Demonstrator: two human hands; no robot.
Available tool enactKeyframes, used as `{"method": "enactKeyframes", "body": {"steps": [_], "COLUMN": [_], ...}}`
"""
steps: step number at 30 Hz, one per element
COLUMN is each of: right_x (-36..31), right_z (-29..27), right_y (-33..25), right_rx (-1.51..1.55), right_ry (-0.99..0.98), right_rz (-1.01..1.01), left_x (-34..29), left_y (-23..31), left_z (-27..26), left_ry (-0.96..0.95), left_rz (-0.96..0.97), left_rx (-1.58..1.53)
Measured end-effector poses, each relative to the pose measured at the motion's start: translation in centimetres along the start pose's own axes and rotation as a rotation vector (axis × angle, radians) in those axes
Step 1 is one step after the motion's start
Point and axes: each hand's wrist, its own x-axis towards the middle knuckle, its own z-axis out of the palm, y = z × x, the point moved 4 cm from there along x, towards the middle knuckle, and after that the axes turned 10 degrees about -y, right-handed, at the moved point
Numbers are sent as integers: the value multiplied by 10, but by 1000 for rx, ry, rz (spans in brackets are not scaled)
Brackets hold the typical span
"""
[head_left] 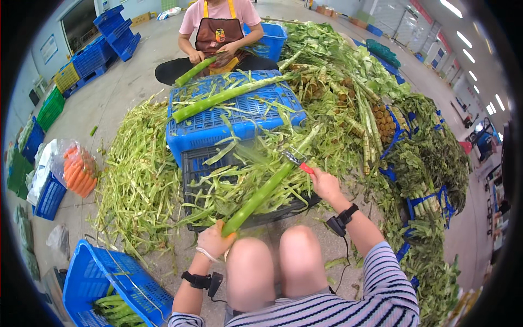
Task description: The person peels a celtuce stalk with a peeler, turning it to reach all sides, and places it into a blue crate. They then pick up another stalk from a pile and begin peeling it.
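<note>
Over the dark crate (pixel 199 163), the person is holding a long green stalk (pixel 261 196) slanted from lower left up to upper right. Left hand (pixel 215 240) is closing its grip round the stalk's lower, thick end, just above the left knee; stalk is running up and away from that grip toward the right hand. Right hand (pixel 326 184) is clamping its grip on a red-handled peeler (pixel 298 162), blade end touching the stalk's upper part, w/ a blurred peel strip coming off there. Green peelings (pixel 136 180) are lying heaped on the floor at left and across the blue crate (pixel 218 128) behind. Opposite, another person in an apron (pixel 218 35) is holding a second stalk (pixel 195 71).
</note>
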Motion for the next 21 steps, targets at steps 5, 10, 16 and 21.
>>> {"method": "enactKeyframes", "body": {"steps": [5,10,16,21], "right_x": [-31,1,18,-18], "right_z": [16,-2,-13,24], "right_y": [-64,-11,-28,-47], "right_rx": [30,-26,67,56], "right_ry": [-273,-217,-233,-223], "right_rz": [-250,-48,22,-348], "left_x": [1,-9,-11,-19], "left_y": [8,4,7,10], "left_z": [1,-6,-1,-6], "left_ry": [-66,-66,-82,-49], "left_rz": [-31,-58,-50,-25], "left_rx": [73,172,222,340]}}
